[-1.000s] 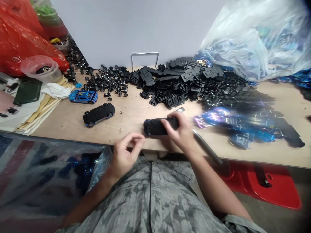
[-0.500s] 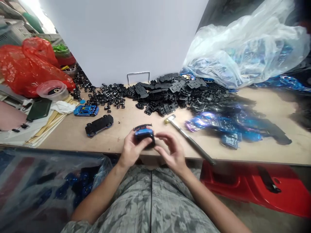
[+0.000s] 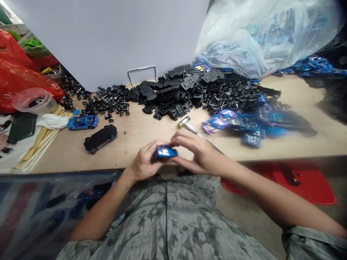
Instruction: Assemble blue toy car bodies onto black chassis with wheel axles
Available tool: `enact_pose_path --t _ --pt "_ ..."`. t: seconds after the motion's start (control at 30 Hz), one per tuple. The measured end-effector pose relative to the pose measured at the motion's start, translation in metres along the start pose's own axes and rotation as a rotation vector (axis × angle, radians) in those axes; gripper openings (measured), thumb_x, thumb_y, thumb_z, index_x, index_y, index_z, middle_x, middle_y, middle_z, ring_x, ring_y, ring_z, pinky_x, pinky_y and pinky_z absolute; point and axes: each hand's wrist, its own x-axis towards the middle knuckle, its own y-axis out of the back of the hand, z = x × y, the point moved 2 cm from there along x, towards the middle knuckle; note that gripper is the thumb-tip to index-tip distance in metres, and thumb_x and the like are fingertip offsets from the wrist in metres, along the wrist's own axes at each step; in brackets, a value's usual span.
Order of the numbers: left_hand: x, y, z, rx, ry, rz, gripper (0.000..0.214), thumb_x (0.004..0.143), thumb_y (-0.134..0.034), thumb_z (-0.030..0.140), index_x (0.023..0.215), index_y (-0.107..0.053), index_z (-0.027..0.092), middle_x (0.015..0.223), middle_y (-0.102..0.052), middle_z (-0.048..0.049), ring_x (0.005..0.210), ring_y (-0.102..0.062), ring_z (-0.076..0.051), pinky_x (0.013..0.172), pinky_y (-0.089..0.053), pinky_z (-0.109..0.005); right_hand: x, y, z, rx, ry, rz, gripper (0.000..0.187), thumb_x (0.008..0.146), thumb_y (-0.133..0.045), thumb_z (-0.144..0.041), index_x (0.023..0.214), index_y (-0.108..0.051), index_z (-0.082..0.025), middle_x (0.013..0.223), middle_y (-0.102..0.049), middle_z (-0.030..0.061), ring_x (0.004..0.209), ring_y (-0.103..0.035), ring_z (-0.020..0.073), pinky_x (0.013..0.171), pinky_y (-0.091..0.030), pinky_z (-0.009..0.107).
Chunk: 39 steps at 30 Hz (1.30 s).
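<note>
Blue toy car (image 3: pixel 165 152) held in both hands, L hand (image 3: pixel 146 162) clasping it from below, R hand (image 3: pixel 200 151) curled over top, just by table edge (image 3: pixel 81 169). Weak grip could let it slip, drop off, break.
</note>
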Motion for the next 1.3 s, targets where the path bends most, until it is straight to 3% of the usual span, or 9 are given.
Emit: enact_pose_path --t 0.1,0.23,0.5,0.63,0.8,0.93,1.1,1.3 --pt "0.004 -0.001 -0.001 0.03 -0.105 -0.01 0.043 0.091 -0.066 0.017 0.133 -0.057 0.02 0.118 -0.073 -0.0123 0.11 -0.072 -0.026 0.098 -0.059 -0.037 0.002 0.0 0.0 0.01 0.074 0.009 0.019 0.099 -0.057 -0.023 0.118 -0.059 -0.018 0.094 -0.065 0.0104 0.082 -0.06 0.0231 0.073 -0.052 0.038" --pt "0.005 -0.001 -0.002 0.025 -0.139 -0.025 0.046 0.091 -0.066 0.015 0.135 -0.055 0.022 0.118 -0.072 -0.0115 0.111 -0.071 -0.026 0.098 -0.059 -0.039 -0.001 -0.004 0.0 -0.011 0.074 0.041 0.017 0.099 -0.058 -0.02 0.116 -0.058 -0.018 0.094 -0.066 0.0118 0.082 -0.06 0.0236 0.071 -0.052 0.039" --pt "0.011 0.003 -0.006 0.039 -0.114 -0.067 0.042 0.088 -0.073 0.021 0.129 -0.061 0.017 0.115 -0.074 -0.0136 0.106 -0.073 -0.025 0.095 -0.059 -0.035 -0.005 -0.002 0.006 -0.035 -0.056 -0.011 0.024 0.097 -0.065 -0.039 0.112 -0.059 -0.02 0.096 -0.067 0.009 0.087 -0.062 0.0229 0.075 -0.053 0.037" --pt "0.01 0.004 -0.01 0.047 -0.087 -0.123 0.039 0.088 -0.071 0.023 0.125 -0.063 0.017 0.111 -0.073 -0.0134 0.103 -0.073 -0.028 0.093 -0.06 -0.037 0.0 -0.001 0.006 -0.039 -0.058 -0.048 0.019 0.098 -0.062 -0.034 0.11 -0.059 -0.019 0.097 -0.067 0.0087 0.087 -0.062 0.0218 0.078 -0.053 0.036" --pt "0.007 0.003 -0.012 0.008 -0.059 -0.187 0.045 0.092 -0.067 0.024 0.135 -0.055 0.018 0.117 -0.072 -0.0124 0.108 -0.072 -0.027 0.095 -0.058 -0.035 0.01 0.005 0.004 -0.031 -0.05 -0.122 0.012 0.097 -0.06 -0.029 0.101 -0.062 -0.019 0.09 -0.064 0.0067 0.08 -0.059 0.0193 0.071 -0.048 0.031" --pt "0.009 0.001 -0.01 0.024 -0.102 -0.169 0.036 0.097 -0.063 0.027 0.13 -0.055 0.017 0.107 -0.072 -0.0098 0.095 -0.073 -0.022 0.084 -0.06 -0.03 0.013 0.007 0.002 -0.053 0.017 -0.177 0.013 0.098 -0.056 -0.024 0.102 -0.063 -0.014 0.084 -0.059 0.006 0.074 -0.053 0.0178 0.067 -0.044 0.03" --pt "0.014 -0.005 -0.011 0.018 -0.145 -0.194 0.035 0.099 -0.061 0.03 0.132 -0.053 0.018 0.103 -0.072 -0.0075 0.087 -0.072 -0.019 0.079 -0.058 -0.027 0.006 0.003 -0.002 -0.115 0.094 -0.114 0.01 0.098 -0.054 -0.019 0.096 -0.062 -0.014 0.086 -0.061 0.0097 0.078 -0.053 0.0198 0.069 -0.045 0.032" --pt "0.004 -0.003 -0.013 0.073 -0.223 -0.143 0.044 0.098 -0.06 0.027 0.14 -0.046 0.019 0.106 -0.069 -0.0087 0.091 -0.071 -0.02 0.08 -0.059 -0.028 0.002 0.004 -0.008 -0.109 0.012 -0.127 0.013 0.101 -0.055 -0.022 0.107 -0.062 -0.013 0.091 -0.063 0.0097 0.08 -0.056 0.019 0.07 -0.047 0.031"
